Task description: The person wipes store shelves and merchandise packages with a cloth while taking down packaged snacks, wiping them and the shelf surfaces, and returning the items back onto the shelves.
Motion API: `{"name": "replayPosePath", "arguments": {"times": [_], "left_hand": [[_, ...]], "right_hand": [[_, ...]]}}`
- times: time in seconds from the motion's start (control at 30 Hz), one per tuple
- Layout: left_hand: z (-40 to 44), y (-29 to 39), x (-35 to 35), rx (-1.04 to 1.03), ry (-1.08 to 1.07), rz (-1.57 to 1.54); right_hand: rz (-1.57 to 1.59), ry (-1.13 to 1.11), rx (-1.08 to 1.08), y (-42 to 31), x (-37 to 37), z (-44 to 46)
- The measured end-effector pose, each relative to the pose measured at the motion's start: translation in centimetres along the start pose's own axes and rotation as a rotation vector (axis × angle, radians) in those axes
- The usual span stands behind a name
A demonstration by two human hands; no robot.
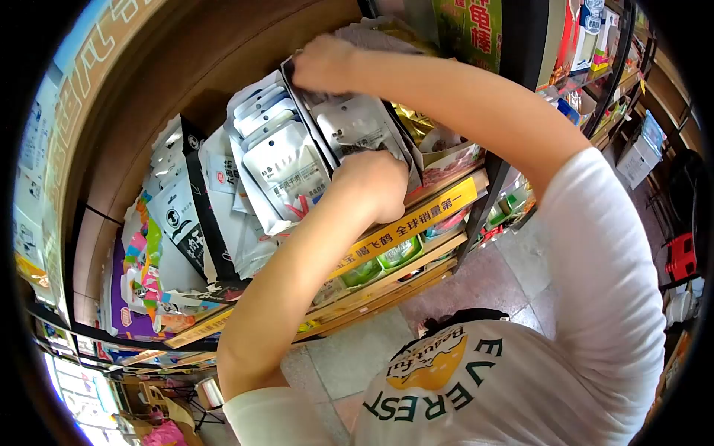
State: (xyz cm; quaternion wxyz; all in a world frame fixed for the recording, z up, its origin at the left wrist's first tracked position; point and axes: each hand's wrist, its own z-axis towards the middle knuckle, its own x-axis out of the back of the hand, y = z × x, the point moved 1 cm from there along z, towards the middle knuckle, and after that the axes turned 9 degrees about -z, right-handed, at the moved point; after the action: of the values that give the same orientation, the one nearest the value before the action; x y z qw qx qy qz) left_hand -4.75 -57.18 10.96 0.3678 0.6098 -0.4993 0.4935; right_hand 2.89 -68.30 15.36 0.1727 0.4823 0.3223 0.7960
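Note:
A dark-edged display box (316, 137) holds silver pouches (357, 128) upright on the shelf. My left hand (375, 182) is closed over the front end of this box, its fingertips partly hidden. At the back rim, my right hand (325, 65) is curled around the box's far end, fingers mostly out of sight. Just left of it stands a white box (242, 160) with more silver pouches (282, 167) in a row. Gold packets (416, 125) sit in another carton (450, 160) to the right, beneath my right forearm.
Farther left are a black-and-white carton (197, 201) of pouches and a colourful torn carton (145, 256). A yellow label strip (416, 219) runs along the wooden shelf edge. A dark upright post (524, 44) bounds the shelf at right. Lower shelves hold green packs (398, 254).

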Motion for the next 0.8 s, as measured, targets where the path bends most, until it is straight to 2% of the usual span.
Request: {"name": "replayPosePath", "arguments": {"times": [0.1, 0.17, 0.2, 0.23, 0.3, 0.33, 0.37, 0.4, 0.5, 0.6, 0.7, 0.73, 0.8], "left_hand": [[0.0, -0.2, 0.3, 0.064, -0.039, 0.012], [0.3, -0.2, 0.6, 0.094, -0.048, 0.026], [0.3, 0.0, 0.7, 0.118, -0.086, 0.024], [0.3, 0.0, 0.8, 0.144, -0.122, 0.023], [0.4, -0.4, 0.4, 0.107, -0.073, -0.009], [0.4, -0.7, 0.2, 0.073, -0.027, -0.038], [0.4, -0.9, 0.1, 0.078, -0.032, -0.035], [0.4, -0.9, 0.0, 0.066, -0.022, -0.047], [0.2, -0.8, -0.1, 0.035, 0.042, -0.082], [0.4, -1.0, -0.6, 0.049, -0.005, -0.057], [0.5, -1.3, -0.8, 0.025, 0.018, -0.025], [0.5, -1.2, -0.5, 0.021, 0.01, -0.033], [0.1, -0.6, 0.3, 0.055, 0.006, -0.035]], "right_hand": [[0.015, -0.005, -0.136, 2.7, -1.2, 1.5], [-0.176, 0.342, -0.221, 3.9, -1.8, 1.4], [-0.103, 0.578, -0.373, 4.4, -2.5, 0.8], [-0.105, 0.575, -0.373, 4.6, -1.0, 0.5], [0.169, 0.181, -0.309, 5.5, 2.8, 0.5], [0.046, -0.132, -0.119, 3.8, 5.9, -0.4], [0.193, 0.098, -0.132, 1.3, 4.2, -1.0], [0.193, -0.226, -0.017, -1.5, 2.7, -0.9], [0.105, -0.25, 0.077, -2.8, 0.6, -1.3], [0.019, -0.075, -0.032, 0.1, -0.8, -0.6], [0.038, -0.027, -0.172, 1.7, 0.4, 0.0], [-0.005, 0.14, -0.264, 1.8, 0.3, 0.4], [-0.143, 0.331, -0.367, 4.1, 1.3, 0.0]]}}
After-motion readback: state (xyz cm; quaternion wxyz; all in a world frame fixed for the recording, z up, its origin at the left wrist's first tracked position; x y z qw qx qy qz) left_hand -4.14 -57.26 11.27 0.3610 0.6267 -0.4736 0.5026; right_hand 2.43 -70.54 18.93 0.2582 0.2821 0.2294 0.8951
